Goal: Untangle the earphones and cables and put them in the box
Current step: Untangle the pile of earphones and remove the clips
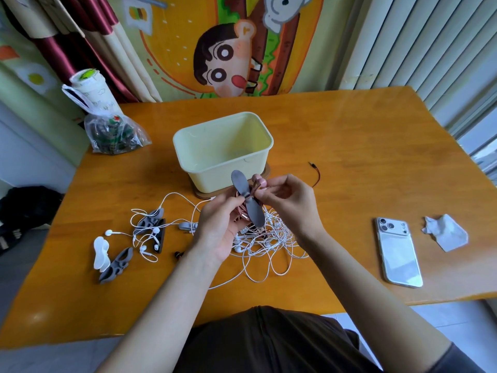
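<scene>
Left hand (220, 227) grips the grey winder (247, 200) from below. Right hand (285, 200) pinches the pink earphones (259, 183) at the winder's waist, just in front of the box (215, 175), which looks empty. The white tangle (269, 238) lies on the table (376, 157) right under both hands.

Risk: pink loops hang near the white cords, so a hard pull may snag them or slip the cable off the winder.

Print on the cup (88, 87) is too small to read, and the phone (399, 251) shows no logo.
</scene>
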The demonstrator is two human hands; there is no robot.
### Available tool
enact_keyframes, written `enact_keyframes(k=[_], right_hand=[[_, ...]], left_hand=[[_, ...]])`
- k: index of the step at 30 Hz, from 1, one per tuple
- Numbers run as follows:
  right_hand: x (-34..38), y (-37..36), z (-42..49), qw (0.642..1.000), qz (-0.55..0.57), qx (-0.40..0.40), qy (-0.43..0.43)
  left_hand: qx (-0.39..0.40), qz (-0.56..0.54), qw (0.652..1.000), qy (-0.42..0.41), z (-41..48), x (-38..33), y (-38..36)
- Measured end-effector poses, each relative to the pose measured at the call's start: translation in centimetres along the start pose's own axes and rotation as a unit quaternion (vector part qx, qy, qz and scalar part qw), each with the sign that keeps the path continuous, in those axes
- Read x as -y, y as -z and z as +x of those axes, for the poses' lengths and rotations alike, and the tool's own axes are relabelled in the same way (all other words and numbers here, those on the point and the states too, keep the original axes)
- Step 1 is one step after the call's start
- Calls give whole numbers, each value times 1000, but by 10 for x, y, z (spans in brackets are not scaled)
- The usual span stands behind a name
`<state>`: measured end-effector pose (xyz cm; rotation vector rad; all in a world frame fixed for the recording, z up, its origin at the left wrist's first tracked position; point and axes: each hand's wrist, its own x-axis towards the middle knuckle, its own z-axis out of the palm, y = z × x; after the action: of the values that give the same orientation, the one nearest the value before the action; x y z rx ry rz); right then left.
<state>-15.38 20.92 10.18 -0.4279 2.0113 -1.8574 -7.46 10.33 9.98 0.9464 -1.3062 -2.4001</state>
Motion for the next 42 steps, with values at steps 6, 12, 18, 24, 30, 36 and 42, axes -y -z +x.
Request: enact_keyframes(k=[6,12,18,24,30,36,42], right_hand=[[2,4,1,947,248,49,-199],[1,-12,-11,979,-74,-89,170],[6,-12,4,990,111,-35,-76],[-2,-2,14,975,157,63,-145],[-8,5,18,965,151,125,-177],[-6,-2,15,970,118,55,-205],[-24,-11,2,987,-158,-16,-39]], left_hand=[[8,-18,1000,4,-2,8,1],[70,-97,993,-5,0,10,1],[44,-67,995,-59,5,14,4],[49,25,994,-96,7,14,13],[65,94,988,-101,12,11,19],[-2,39,998,-39,21,23,22],[-68,1,998,-7,28,27,25]])
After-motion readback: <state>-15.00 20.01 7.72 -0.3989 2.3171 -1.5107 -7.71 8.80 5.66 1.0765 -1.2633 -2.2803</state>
